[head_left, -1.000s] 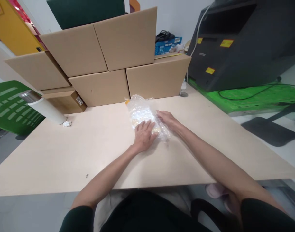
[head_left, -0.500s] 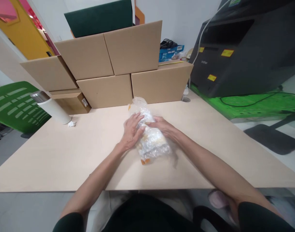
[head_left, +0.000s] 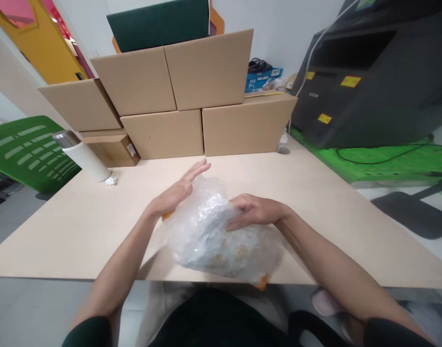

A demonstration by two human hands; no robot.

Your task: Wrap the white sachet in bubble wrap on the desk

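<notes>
A package in clear bubble wrap, smeared by motion, is at the front part of the table, with its near end at the edge. Bits of orange tape show at its ends, and what is inside cannot be made out. Along its upper left side my left hand is open, fingers stretched out and close together, the palm side against or very near the wrap. My right hand is on the package's right side, its fingers bent and closed on the wrap.
Cardboard boxes are stacked along the table's back, topped by a dark green box. A white bottle with a metal cap stands at left beside crumpled white paper. A large black printer is on the right.
The package has come toward me and turned, its near end now at the table edge. My left hand has left its top and straightened its fingers beside it. My right hand moved nearer with it.
</notes>
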